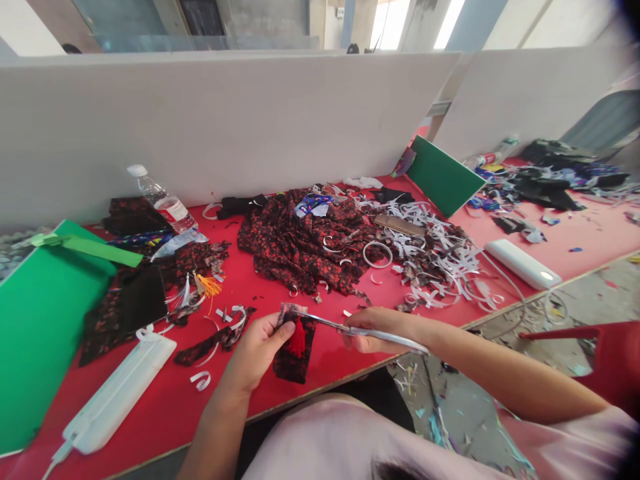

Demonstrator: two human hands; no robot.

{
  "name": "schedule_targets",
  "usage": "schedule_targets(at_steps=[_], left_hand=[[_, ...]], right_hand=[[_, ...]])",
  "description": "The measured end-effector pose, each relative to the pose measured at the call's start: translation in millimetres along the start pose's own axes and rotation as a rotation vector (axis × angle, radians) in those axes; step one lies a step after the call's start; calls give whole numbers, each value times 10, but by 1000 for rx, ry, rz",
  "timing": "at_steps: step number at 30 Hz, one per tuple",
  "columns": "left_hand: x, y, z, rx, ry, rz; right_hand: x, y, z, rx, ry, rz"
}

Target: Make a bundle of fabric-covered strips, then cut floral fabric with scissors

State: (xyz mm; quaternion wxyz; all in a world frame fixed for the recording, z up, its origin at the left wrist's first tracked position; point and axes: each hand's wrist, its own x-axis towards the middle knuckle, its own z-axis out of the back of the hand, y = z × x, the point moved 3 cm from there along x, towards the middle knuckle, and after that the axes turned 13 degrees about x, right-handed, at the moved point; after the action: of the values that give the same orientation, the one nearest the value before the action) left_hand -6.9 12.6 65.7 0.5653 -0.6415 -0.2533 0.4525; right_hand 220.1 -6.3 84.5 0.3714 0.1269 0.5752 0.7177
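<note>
My left hand (pixel 259 348) pinches a small piece of dark red-patterned fabric (pixel 291 368) by its upper edge, close to the table's front edge. A red tassel (pixel 297 339) hangs against the fabric. My right hand (pixel 383 325) grips a pair of metal scissors (pixel 324 321) with pale handles, pointing left. The blade tips lie at the upper edge of the fabric, beside my left thumb; whether they are cutting into it I cannot tell. Behind my hands a large heap of dark floral cloth (pixel 300 240) lies on the red table (pixel 345 363).
White offcut strips (pixel 450 267) pile up at right. A white ring (pixel 377 255), a yellow tassel (pixel 207 285) and a plastic bottle (pixel 170 207) lie about. White power devices (pixel 120 393) and green boards (pixel 443 175) stand either side. A pale partition (pixel 225 127) closes the back.
</note>
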Motion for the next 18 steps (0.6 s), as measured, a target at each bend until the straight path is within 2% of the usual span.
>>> schedule_targets(at_steps=[18], left_hand=[[-18, -29, 9, 58, -3, -10]], right_hand=[[-34, -19, -39, 54, -28, 2]])
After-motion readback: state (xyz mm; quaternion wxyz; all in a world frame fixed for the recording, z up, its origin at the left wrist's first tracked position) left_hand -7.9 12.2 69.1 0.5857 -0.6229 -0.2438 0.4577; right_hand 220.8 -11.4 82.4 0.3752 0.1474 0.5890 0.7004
